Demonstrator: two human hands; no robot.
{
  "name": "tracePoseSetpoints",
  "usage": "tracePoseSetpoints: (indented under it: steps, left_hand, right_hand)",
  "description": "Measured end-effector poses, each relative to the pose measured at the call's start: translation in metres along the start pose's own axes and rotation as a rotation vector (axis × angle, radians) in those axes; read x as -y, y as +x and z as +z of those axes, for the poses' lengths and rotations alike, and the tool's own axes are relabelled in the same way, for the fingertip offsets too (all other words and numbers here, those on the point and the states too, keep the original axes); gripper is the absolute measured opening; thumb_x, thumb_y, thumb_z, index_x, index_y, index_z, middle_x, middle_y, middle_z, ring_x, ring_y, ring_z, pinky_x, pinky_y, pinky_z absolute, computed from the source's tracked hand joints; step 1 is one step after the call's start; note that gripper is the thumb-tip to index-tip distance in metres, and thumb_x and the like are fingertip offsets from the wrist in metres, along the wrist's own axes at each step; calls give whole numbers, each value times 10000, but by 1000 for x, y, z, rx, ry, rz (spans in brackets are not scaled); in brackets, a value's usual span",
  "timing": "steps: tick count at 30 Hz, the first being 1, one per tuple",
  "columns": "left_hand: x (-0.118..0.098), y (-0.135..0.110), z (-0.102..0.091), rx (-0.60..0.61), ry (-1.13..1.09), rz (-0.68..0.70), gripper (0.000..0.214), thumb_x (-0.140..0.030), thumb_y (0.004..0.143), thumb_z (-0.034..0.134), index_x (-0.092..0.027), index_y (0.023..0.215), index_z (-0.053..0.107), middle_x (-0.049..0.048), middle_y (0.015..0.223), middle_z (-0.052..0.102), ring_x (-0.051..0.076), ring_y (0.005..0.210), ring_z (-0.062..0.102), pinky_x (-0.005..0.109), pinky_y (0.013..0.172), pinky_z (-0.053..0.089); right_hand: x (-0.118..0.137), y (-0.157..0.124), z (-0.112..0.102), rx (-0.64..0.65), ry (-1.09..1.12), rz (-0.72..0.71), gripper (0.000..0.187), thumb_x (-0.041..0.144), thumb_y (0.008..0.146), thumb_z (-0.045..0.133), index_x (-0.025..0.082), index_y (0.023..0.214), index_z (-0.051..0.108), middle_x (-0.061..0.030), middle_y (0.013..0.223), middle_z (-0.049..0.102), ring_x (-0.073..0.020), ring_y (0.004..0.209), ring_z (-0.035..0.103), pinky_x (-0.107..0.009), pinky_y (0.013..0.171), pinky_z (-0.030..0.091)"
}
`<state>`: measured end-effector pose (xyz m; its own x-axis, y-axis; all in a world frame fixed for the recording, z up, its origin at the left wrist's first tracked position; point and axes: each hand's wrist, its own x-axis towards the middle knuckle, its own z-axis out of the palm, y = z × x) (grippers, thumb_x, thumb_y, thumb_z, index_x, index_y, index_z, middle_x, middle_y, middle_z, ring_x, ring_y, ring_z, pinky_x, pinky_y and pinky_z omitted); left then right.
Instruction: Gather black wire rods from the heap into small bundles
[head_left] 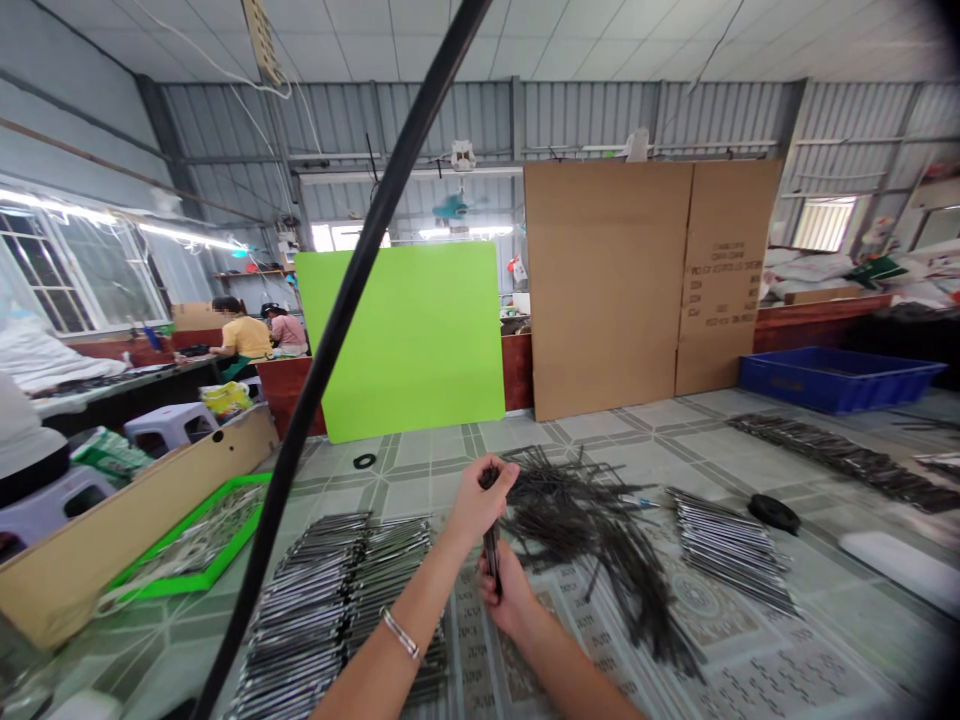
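My left hand (pixel 478 497) is closed around the upper end of a small bundle of thin dark strips (pixel 491 545), held upright over the table. Just below, my right hand (pixel 513 592) grips the lower part of the same bundle. A loose heap of long dark strips (pixel 570 510) spreads over the table beyond and to the right of my hands. To the left, under my left forearm, lie two rows of shiny, narrow dark packs (pixel 307 610). Another stack of slim shiny pieces (pixel 727 550) lies right of the heap. The exact kind of strip is too small to tell.
A black ring-shaped roll (pixel 774 513) and a blue tray (pixel 840 380) are at right. A green tray (pixel 199 540) holds pale strips at left. A dark pole (pixel 337 350) crosses my view. Green board (pixel 405 340) and cardboard (pixel 607 290) stand behind. People sit at far left.
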<state>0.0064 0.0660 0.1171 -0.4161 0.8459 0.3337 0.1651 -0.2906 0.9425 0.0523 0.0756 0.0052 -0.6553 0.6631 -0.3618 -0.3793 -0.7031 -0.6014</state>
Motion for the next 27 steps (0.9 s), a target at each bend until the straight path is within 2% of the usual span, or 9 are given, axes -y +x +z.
tracePoseSetpoints:
  steps: [6,11,14,18,23,27]
  left_hand:
    - [-7,6,2,-75,-12,52,447,-599,675,573,-188,623,405,-102,357,345,39,290,312,157,319,253]
    - [-8,11,4,-134,-34,97,420,-559,706,568,-189,615,392,-105,372,333,40,296,318,154,314,244]
    - [-8,15,6,-216,-43,108,398,-523,722,569,-192,606,380,-108,375,315,39,297,305,156,313,234]
    - [-25,24,4,-306,-17,184,352,-456,746,566,-187,600,393,-108,384,327,29,298,302,155,335,249]
    - [-60,29,-10,-325,-103,224,346,-445,695,622,-193,609,401,-112,372,342,38,289,311,158,315,242]
    - [-64,14,-38,-366,-436,115,384,-405,612,705,-194,613,385,-129,377,344,26,270,278,155,311,244]
  right_hand:
    - [-1,5,-3,-83,-23,-49,349,409,776,500,177,560,355,81,365,404,-14,255,257,-117,281,101]
    - [0,9,-5,-110,-41,-74,396,481,735,536,178,553,358,83,360,403,-13,251,235,-134,289,86]
    - [2,12,-6,-123,-45,-118,411,486,704,563,179,534,350,81,351,402,-14,249,233,-137,289,82]
    - [2,16,-9,-185,-34,-123,416,494,692,570,181,527,352,88,327,376,-15,240,223,-134,285,95]
    - [2,18,-11,-181,-15,-86,413,494,706,564,178,534,362,90,334,377,-11,235,218,-132,278,101]
    - [5,19,-11,-195,-48,-100,389,449,726,560,174,531,366,86,335,382,-11,235,230,-125,277,108]
